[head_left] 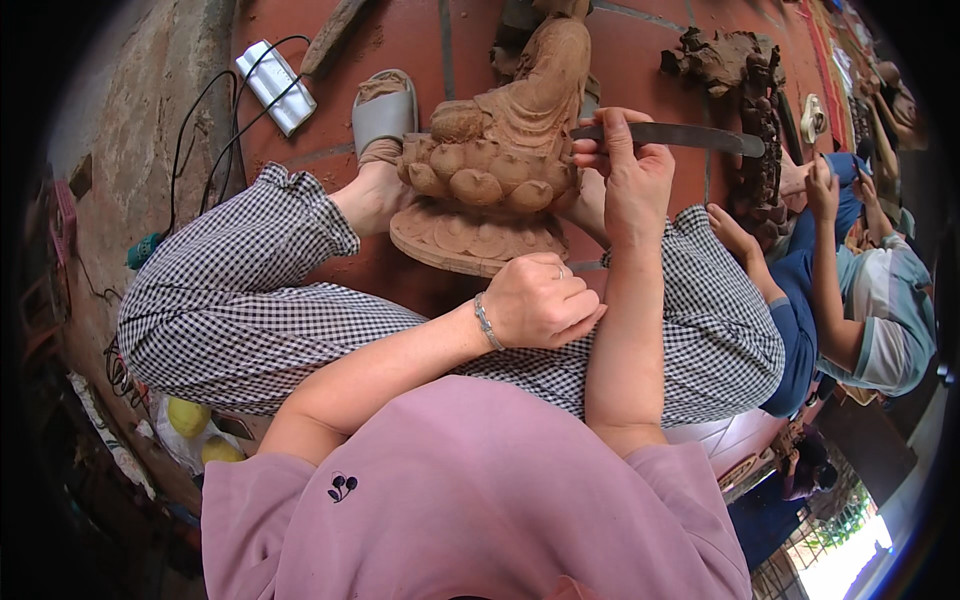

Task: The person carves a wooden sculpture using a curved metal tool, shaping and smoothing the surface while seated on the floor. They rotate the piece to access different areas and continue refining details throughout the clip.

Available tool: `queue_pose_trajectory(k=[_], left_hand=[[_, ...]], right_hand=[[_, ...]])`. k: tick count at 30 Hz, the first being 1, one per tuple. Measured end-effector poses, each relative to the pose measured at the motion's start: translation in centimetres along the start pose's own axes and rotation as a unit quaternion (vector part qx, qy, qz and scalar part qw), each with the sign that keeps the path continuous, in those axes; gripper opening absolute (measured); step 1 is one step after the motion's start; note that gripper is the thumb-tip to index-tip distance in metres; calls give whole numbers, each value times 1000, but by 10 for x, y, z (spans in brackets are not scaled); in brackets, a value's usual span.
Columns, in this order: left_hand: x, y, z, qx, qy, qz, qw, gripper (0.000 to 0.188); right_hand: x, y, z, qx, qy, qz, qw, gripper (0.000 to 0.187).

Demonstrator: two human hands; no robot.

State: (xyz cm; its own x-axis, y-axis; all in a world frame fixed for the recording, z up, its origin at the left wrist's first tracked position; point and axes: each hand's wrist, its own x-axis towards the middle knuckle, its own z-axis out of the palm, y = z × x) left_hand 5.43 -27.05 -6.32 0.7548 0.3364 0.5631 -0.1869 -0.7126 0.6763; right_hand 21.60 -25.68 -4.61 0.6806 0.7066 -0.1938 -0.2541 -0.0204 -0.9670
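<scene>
Fingers (619, 140) of our right hand (638, 190) grip a curved strip (700, 137) beside the carved statue (495, 150), flanked by our feet (372, 202) presumably for steadiness, our left hand (540, 304) loosely clenched on its near side.

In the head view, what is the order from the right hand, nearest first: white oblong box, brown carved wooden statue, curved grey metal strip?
1. Metal strip: in the right hand.
2. Statue: left of the hand.
3. Box: far left.
</scene>
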Motion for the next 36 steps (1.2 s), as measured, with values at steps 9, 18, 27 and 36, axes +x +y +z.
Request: queue_pose_trajectory(k=[9, 18, 27, 36], left_hand=[[-1, -1, -1, 7, -16, 4, 1000, 26], [-5, -3, -1, -16, -20, 6, 1000, 16], [-5, -3, -1, -11, -25, 9, 1000, 14], [-5, -4, 0, 7, -33, 16, 999, 15]], right_hand=[[-8, -8, 8, -64, -71, 97, 991, 17], [-18, -15, 29, -363, -37, -86, 927, 29], [-11, -7, 20, -337, -51, -91, 936, 25], [-10, -6, 18, -321, -32, -33, 946, 22]])
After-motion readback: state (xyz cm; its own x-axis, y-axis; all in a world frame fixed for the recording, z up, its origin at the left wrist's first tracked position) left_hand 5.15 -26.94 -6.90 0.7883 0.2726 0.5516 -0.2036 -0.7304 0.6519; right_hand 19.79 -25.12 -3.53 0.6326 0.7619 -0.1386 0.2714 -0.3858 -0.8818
